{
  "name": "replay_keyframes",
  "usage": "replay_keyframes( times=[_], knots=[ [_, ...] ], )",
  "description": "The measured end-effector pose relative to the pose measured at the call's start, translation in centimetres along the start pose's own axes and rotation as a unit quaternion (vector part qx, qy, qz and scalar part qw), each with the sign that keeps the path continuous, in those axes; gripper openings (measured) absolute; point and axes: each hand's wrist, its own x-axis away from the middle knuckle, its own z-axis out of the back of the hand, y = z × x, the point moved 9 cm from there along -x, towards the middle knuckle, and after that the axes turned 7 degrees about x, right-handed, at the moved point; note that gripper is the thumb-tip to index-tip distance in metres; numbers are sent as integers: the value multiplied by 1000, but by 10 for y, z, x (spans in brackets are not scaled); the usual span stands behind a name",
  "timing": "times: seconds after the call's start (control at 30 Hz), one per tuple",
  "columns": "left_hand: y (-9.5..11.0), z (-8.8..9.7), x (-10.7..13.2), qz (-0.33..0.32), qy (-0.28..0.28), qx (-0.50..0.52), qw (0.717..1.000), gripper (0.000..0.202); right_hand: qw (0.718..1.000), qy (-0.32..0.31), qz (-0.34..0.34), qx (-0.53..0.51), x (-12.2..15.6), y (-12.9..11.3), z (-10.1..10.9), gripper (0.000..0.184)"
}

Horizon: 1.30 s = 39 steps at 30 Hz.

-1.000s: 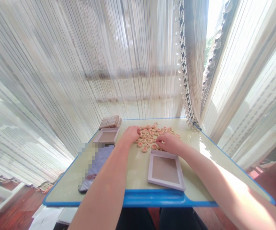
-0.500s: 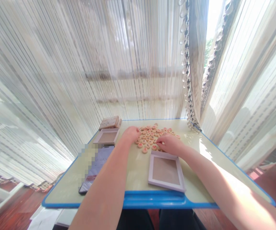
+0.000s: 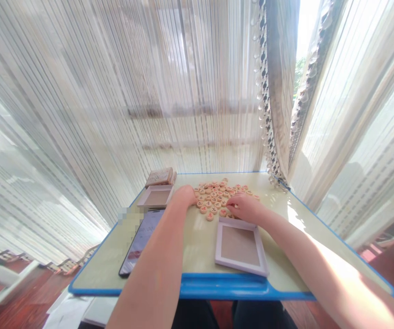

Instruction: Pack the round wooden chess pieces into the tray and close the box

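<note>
A spread of round wooden Chinese chess pieces (image 3: 213,198) with red and dark characters lies on the table in front of me. My left hand (image 3: 185,196) is at the left edge of the pieces, its fingers curled in. What those fingers hold, if anything, is hidden. My right hand (image 3: 246,206) rests low over the right side of the pieces, with thumb and fingers bent together. Whether a piece sits between them is too small to tell. Just nearer to me than the right hand lies a shallow, pale open box (image 3: 219,246) with nothing in it.
On the left of the blue-edged table (image 3: 197,260) lie a phone (image 3: 145,233) with its screen lit, a second shallow box part (image 3: 157,198) and a printed box (image 3: 160,176). A striped curtain (image 3: 197,91) hangs beyond the far edge.
The view has shifted slightly. My left hand has drawn its fingers lower and closer in beside the pieces. My right hand stays nearly where it was among them.
</note>
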Motion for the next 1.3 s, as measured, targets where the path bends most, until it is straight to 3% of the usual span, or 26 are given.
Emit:
replay_keyframes(
  times=[0.13, 0.3, 0.4, 0.57, 0.7, 1.0, 1.1, 1.17, 1.3],
  knots=[
    [4, 0, 3, -20, -3, 9, 1000, 19, 1000, 15, 6, -2, -1, 0, 5, 25],
    [13, 8, 4, -71, 62, 12, 996, 21, 1000, 16, 17, 6, 0, -2, 6, 23],
    [18, 3, 4, -101, 34, 15, 994, 24, 1000, 15, 19, 4, 1, -2, 6, 24],
    [12, 10, 2, -97, 71, 23, 992, 36, 1000, 22, 5, -1, 0, 1, 6, 25],
    [13, 2, 2, -96, 45, 30, 994, 41, 1000, 20, 9, -3, -1, 2, 1, 24],
    [20, 4, 10, -94, 23, -9, 995, 27, 1000, 10, -2, -1, -1, 4, -1, 24],
    [20, 2, 6, -93, 30, -5, 995, 29, 998, 53, -34, 5, -2, 14, 4, 24],
    [25, 4, 5, -106, 71, 5, 992, 33, 991, 113, -77, 2, -2, 28, 13, 31],
    [55, -1, 9, -197, 130, 22, 971, 37, 973, 181, -142, -1, 0, 58, 22, 44]
  ],
)
